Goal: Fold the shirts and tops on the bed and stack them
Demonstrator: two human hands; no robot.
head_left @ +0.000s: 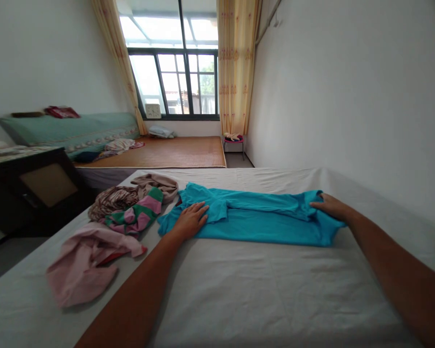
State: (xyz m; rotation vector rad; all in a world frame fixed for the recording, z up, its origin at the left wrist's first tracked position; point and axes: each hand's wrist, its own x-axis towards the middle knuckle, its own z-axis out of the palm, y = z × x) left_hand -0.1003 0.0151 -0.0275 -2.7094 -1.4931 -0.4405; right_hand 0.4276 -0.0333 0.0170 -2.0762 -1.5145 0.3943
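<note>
A turquoise T-shirt [261, 227] lies lengthwise across the white sheet, one long side turned over so that a sleeve rests on top near its left end. My left hand [193, 220] lies flat on the shirt's left part with fingers stretched out, pressing on the cloth. At the other end, my right hand [329, 207] grips the shirt's right edge between thumb and fingers, and the fabric there is slightly lifted and bunched. The right fingertips are partly hidden behind the cloth.
Left of the shirt lie a pink garment [83, 266], a green and pink patterned cloth [141, 215], a brown striped one [112, 200] and a beige one [159, 184]. The white-sheeted bed [261, 295] borders the right wall. A dark cabinet [18, 193] stands left; another bed [188, 151] is beyond.
</note>
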